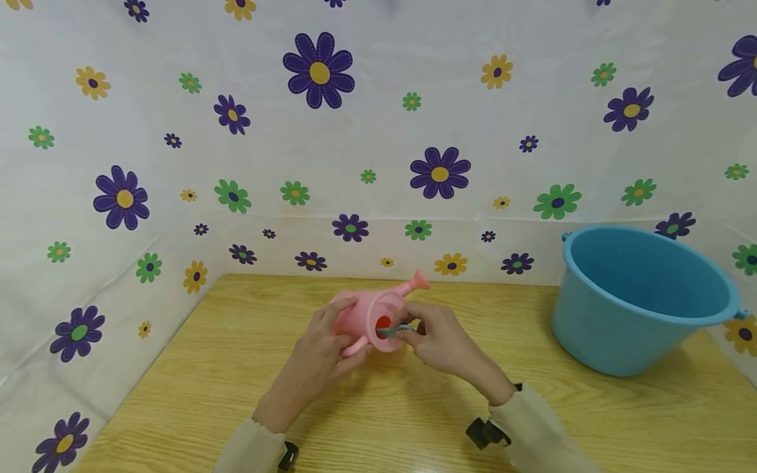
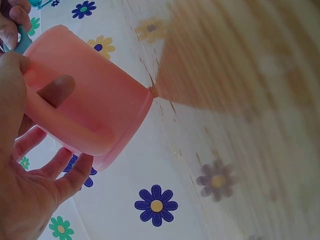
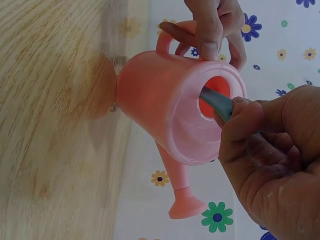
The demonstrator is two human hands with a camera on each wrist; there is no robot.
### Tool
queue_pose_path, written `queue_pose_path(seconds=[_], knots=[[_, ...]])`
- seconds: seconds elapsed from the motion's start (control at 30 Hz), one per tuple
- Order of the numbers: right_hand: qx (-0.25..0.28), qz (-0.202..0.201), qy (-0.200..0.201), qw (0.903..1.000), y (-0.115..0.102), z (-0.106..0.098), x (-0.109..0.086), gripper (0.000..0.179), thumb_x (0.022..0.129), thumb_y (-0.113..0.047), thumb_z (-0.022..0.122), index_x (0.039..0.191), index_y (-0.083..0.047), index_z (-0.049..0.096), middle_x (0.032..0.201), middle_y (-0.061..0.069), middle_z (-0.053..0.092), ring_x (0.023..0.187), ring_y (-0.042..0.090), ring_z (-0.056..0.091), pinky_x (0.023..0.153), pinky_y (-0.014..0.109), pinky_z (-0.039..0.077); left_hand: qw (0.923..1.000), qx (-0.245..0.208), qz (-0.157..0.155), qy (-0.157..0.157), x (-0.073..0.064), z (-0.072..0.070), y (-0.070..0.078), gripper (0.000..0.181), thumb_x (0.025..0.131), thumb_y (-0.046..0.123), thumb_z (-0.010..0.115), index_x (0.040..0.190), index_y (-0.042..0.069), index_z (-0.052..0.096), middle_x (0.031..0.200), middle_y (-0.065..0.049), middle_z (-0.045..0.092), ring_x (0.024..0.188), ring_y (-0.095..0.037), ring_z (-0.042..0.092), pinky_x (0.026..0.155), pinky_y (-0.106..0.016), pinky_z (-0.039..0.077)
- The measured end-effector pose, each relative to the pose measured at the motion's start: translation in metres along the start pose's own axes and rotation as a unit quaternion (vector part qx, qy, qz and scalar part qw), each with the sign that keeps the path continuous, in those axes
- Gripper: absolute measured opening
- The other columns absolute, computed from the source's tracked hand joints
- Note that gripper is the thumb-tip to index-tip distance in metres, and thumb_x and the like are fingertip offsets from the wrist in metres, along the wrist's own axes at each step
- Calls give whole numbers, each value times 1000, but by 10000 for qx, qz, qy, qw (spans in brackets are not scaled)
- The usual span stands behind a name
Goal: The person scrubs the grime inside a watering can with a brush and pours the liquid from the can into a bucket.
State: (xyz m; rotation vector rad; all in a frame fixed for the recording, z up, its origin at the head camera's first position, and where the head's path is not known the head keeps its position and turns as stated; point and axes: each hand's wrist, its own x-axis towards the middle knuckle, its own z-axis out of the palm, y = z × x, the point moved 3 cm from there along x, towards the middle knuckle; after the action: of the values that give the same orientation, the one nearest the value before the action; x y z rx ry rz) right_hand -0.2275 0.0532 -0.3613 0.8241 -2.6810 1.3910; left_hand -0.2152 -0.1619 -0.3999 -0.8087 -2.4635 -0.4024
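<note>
A pink toy watering can (image 1: 357, 318) is tilted on the wooden table, its opening facing the right hand. My left hand (image 1: 319, 348) grips the can at its handle (image 2: 70, 127), with fingers spread along the body. My right hand (image 1: 445, 340) pinches a blue-grey handle-like piece (image 3: 218, 102) between thumb and fingers. The far end of that piece goes into the can's round opening (image 3: 212, 85) and is hidden inside, so its kind cannot be told. On the far side, the spout (image 3: 185, 202) ends in a flared head.
A large blue bucket (image 1: 609, 335) stands upright on the right of the wooden table (image 1: 236, 368). Behind and to the left hangs a white flower-patterned sheet (image 1: 367, 131), meeting the table's back edge. Black straps (image 1: 487, 433) show at the sleeves.
</note>
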Motion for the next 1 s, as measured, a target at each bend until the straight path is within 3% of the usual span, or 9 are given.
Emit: queue_pose_path(seconds=[0.43, 0.8, 1.0], knots=[[25, 91, -37, 9999, -2, -9, -9, 8, 95, -8, 70, 99, -15, 73, 86, 1, 69, 53, 7, 42, 47, 18, 33, 10000, -18, -74, -51, 0, -1, 1, 36, 90, 34, 76, 63, 12, 67, 147, -12, 48, 129, -39, 53, 96, -47, 61], [2, 120, -42, 9999, -3, -21, -15, 9, 95, -7, 70, 99, -14, 74, 83, 0, 68, 53, 8, 46, 45, 20, 37, 9999, -15, -93, -59, 0, -1, 1, 37, 90, 34, 76, 62, 11, 67, 147, -12, 49, 130, -39, 53, 95, -48, 61], [259, 242, -58, 9994, -3, -25, -17, 10, 96, -4, 67, 101, -10, 73, 77, 3, 65, 51, 10, 48, 43, 19, 40, 9999, -21, -106, -42, 0, 1, 1, 36, 90, 32, 76, 62, 12, 66, 147, -11, 48, 130, -38, 53, 95, -47, 61]])
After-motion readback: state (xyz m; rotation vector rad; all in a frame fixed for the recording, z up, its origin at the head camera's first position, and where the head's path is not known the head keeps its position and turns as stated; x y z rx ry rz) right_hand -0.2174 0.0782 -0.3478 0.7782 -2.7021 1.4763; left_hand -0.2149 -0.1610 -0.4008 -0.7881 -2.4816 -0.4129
